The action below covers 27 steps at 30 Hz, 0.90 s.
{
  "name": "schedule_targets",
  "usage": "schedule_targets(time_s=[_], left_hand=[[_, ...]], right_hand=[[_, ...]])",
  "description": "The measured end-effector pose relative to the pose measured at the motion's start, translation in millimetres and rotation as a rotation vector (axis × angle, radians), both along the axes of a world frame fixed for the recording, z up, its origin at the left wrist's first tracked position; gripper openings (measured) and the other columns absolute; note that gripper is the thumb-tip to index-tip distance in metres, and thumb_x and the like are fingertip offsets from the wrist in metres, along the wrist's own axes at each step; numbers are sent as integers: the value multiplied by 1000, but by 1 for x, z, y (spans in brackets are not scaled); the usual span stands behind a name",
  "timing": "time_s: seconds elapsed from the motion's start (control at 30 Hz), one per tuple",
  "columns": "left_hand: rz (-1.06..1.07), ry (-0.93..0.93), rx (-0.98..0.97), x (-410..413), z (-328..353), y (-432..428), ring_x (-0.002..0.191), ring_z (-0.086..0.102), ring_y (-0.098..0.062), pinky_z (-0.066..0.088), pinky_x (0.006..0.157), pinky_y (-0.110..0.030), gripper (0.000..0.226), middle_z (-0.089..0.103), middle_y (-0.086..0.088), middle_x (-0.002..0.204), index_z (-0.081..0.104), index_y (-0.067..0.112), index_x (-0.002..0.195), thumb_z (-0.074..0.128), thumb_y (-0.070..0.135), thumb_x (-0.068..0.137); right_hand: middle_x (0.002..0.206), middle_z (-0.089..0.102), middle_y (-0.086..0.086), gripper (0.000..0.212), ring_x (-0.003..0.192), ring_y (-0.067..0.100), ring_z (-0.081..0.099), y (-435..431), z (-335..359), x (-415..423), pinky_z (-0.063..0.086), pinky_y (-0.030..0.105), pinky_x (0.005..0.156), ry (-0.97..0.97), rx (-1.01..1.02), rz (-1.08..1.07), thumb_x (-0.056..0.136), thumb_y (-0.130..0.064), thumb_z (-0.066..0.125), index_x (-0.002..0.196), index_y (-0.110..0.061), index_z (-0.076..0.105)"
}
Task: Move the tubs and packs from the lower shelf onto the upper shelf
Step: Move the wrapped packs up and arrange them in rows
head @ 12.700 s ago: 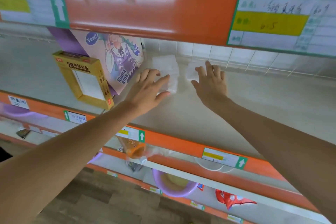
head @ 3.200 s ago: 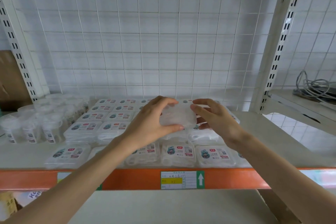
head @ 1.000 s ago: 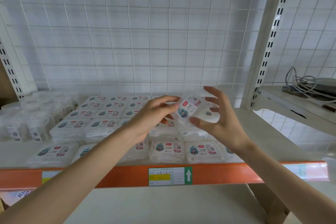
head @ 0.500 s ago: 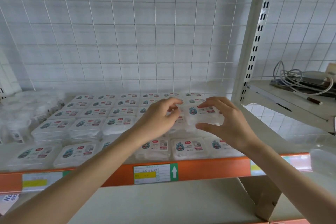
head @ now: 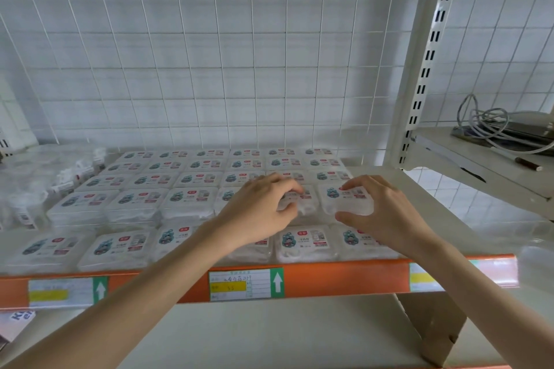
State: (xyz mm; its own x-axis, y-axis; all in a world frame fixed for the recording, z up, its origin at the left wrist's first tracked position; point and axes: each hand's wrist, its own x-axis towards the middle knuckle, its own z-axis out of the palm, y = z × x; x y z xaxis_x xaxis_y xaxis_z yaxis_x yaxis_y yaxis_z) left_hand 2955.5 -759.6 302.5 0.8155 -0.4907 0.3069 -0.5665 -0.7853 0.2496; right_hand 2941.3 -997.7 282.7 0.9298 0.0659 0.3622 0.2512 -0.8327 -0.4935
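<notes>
Right of centre on the upper shelf [head: 344, 271], gripping a pack [head: 347, 199] in the curled right hand [head: 389, 216] and pinching the neighbouring pack [head: 305, 204] with the left hand [head: 260, 210], seemingly to seat both flush.

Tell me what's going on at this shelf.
A person is stocking the upper shelf with labelled clear packs. The right hand grips the end pack at the right of the second row from the front, lining it up. The left hand curls its fingers over the neighbouring pack. Rows of the same packs cover the shelf, with clear tubs at the far left.
</notes>
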Motion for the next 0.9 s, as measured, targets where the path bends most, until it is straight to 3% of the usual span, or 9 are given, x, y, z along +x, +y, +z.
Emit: schedule_targets(time_s=[0.17,0.43,0.6,0.9], left_hand=[[13,4,-6,-1,-2,-1,131,44,-10,31,114,-32,35,50,10,140,53,28,134,52,33,98],[44,34,125,-11,0,-8,139,35,-11,22,115,-28,49,38,6,151,37,23,146,42,44,102],[99,21,108,-25,0,-14,144,24,-13,16,117,-28,58,27,3,157,30,18,149,43,47,101],[163,-11,103,-57,-2,5,148,17,-14,13,119,-29,66,19,2,161,24,18,153,46,49,99]], right_hand=[[131,51,-10,47,119,11,47,5,-2,0,32,31,102,-26,-62,4,79,-44,75,120,-33,56],[136,50,-9,46,127,12,41,10,-1,-1,26,32,105,-44,-136,30,85,-44,68,127,-32,53],[147,40,-8,50,139,13,30,11,7,-2,20,33,110,-46,-203,37,88,-53,61,132,-32,52],[146,40,-11,48,139,11,29,31,13,-31,22,31,109,-141,-228,114,90,-49,59,134,-32,49]])
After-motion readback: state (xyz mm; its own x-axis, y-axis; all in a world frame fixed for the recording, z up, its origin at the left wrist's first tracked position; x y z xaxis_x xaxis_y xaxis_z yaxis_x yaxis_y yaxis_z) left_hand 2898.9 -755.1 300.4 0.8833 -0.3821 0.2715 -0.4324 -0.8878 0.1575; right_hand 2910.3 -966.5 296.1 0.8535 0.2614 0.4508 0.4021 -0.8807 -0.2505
